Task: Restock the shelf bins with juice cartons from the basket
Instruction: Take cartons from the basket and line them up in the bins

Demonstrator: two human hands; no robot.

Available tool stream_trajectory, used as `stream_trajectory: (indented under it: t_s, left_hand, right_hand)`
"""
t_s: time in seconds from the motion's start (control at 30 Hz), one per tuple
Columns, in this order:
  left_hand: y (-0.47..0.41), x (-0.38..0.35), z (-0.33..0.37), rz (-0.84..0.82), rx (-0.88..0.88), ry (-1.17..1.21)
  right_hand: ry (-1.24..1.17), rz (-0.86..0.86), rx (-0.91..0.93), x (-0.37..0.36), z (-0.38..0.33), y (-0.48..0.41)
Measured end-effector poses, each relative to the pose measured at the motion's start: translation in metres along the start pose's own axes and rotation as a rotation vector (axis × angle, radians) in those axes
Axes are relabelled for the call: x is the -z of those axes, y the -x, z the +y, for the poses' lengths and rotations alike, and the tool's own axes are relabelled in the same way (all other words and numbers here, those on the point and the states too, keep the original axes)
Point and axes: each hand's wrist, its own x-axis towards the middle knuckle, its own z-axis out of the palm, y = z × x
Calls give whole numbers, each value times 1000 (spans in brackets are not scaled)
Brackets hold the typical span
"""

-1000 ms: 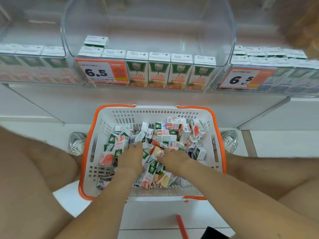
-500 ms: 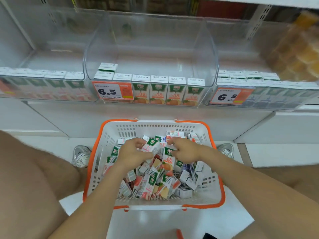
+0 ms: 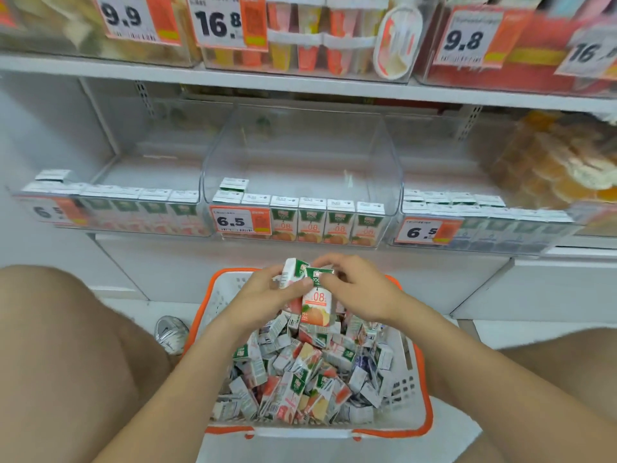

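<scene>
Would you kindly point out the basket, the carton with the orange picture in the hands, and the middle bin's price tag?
basket point(image 3: 423, 372): head view, orange rim on the right side.
orange carton point(image 3: 317, 304): head view, front face.
price tag point(image 3: 233, 221): head view, white part reading 6.5.

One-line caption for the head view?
Both hands hold small orange juice cartons above white orange-rimmed basket, facing clear shelf bin.

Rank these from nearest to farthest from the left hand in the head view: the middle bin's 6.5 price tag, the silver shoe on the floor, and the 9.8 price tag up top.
From the left hand:
1. Middle bin's 6.5 price tag, just above the hand on the lower shelf.
2. Silver shoe, lower left, beside the basket.
3. 9.8 price tag, far upper right on the top shelf.
</scene>
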Motion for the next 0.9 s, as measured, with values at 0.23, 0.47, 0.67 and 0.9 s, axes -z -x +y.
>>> stream_trajectory:
  t_s: [0.23,0.47,0.67,0.9]
  left_hand:
    - [0,29,37,96,8,82]
    - [11,59,92,450,-219,-296]
    - [11,95,140,695,-302,-615]
    - [-13,118,157,754,-282,-508]
  right_hand:
    - [99,225,74,14,-26,-3]
    - [78,352,227,29,-66,-21]
    - [93,488,381,52,-90,-62]
    - [358,300,371,61,-80,-132]
